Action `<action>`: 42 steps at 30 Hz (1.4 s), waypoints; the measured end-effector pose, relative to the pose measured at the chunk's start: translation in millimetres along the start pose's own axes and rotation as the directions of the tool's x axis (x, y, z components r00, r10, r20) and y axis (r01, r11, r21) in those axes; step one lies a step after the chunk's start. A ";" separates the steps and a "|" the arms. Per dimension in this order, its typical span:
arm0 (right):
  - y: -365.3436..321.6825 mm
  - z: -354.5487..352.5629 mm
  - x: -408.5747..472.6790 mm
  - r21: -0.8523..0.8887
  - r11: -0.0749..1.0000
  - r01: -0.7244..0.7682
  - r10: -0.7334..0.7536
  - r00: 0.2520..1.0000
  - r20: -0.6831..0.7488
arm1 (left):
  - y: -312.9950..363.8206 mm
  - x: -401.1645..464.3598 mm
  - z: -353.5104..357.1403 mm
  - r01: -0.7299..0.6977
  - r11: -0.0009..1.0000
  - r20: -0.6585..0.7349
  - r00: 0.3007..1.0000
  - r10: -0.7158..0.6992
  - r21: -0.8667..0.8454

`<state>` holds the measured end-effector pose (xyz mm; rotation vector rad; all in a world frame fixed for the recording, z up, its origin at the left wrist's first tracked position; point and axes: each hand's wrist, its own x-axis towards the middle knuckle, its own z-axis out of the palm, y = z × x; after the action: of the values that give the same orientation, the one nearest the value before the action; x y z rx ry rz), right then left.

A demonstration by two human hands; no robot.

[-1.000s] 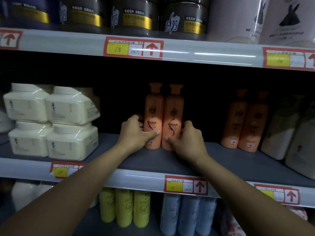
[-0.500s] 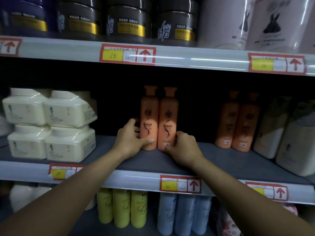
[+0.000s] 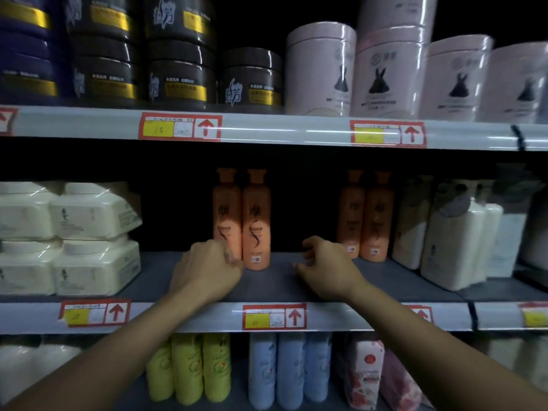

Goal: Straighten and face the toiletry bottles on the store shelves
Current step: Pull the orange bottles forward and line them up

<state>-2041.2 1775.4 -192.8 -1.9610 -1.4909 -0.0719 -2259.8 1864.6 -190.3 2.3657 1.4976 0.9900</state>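
Two orange toiletry bottles stand upright side by side mid-shelf, labels facing out: the left bottle (image 3: 226, 215) and the right bottle (image 3: 256, 221). My left hand (image 3: 207, 269) is curled into a loose fist in front of the left bottle's base and hides its lower part; nothing shows in its grip. My right hand (image 3: 326, 265) hovers over the bare shelf to the right of this pair, fingers apart and touching no bottle. A second pair of orange bottles (image 3: 363, 216) stands just beyond my right hand, in shadow.
Stacked white jugs (image 3: 95, 215) fill the shelf's left and white bottles (image 3: 453, 232) its right. Dark jars (image 3: 181, 81) and pink canisters (image 3: 320, 69) sit on the shelf above. Yellow bottles (image 3: 186, 369) and blue bottles (image 3: 290, 369) stand below the price rail (image 3: 207, 317).
Both hands have come off the central orange pair. The right hand moved to the right and opened, the left drew back and curled. The view has shifted upward, and the bottles stand closer together.
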 end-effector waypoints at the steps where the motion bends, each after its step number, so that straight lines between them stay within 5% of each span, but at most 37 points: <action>1: 5.2 -5.6 -3.8 0.005 1.000 -0.020 0.020 1.000 -0.024 | 9.5 -5.6 2.1 -0.034 0.999 0.006 0.999 0.034 -0.029; 6: 34.3 -36.1 -22.6 0.033 0.993 -0.115 0.117 0.987 -0.108 | 59.2 -15.3 20.7 -0.189 0.955 0.024 0.980 0.199 -0.230; 11: 65.5 -61.1 -33.1 0.117 0.975 -0.190 0.207 0.965 -0.161 | 102.3 -8.2 52.5 -0.174 0.899 0.091 0.969 0.228 -0.403; 25: 123.4 -65.5 13.7 0.286 0.928 -0.240 0.289 0.947 -0.143 | 163.0 66.2 130.5 -0.024 0.926 0.167 0.981 0.094 -0.378; 42: 127.9 -45.7 55.5 -0.235 0.912 -0.336 0.235 0.898 -0.372 | 178.3 96.7 166.6 0.158 0.818 0.253 0.967 -0.016 -0.552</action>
<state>-1894.7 1781.3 -193.7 -2.2499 -0.9968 -0.5015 -1999.1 1894.5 -191.2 1.8830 1.0220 0.9269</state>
